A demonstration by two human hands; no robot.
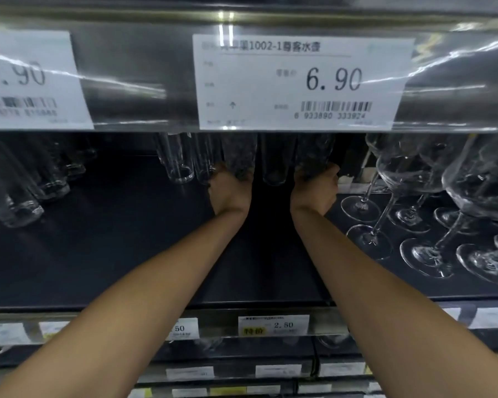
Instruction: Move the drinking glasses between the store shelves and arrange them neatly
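Tall glasses (239, 156) are gripped by the left hand (230, 193) and right hand (314, 191); wine glasses (391, 179) at right could be knocked by that arm.

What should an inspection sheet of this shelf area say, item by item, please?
Surface: dark shelf.
Job's things: left textured tumbler and right textured tumbler, both held; clear tumblers to their left; wine glasses standing at right.
Clutter: nothing seen.
Grips: left grip holds the left textured tumbler's base; right grip holds the right one's.
Cables: nothing seen.
Surroundings: 6.90 price label above; small price labels below.
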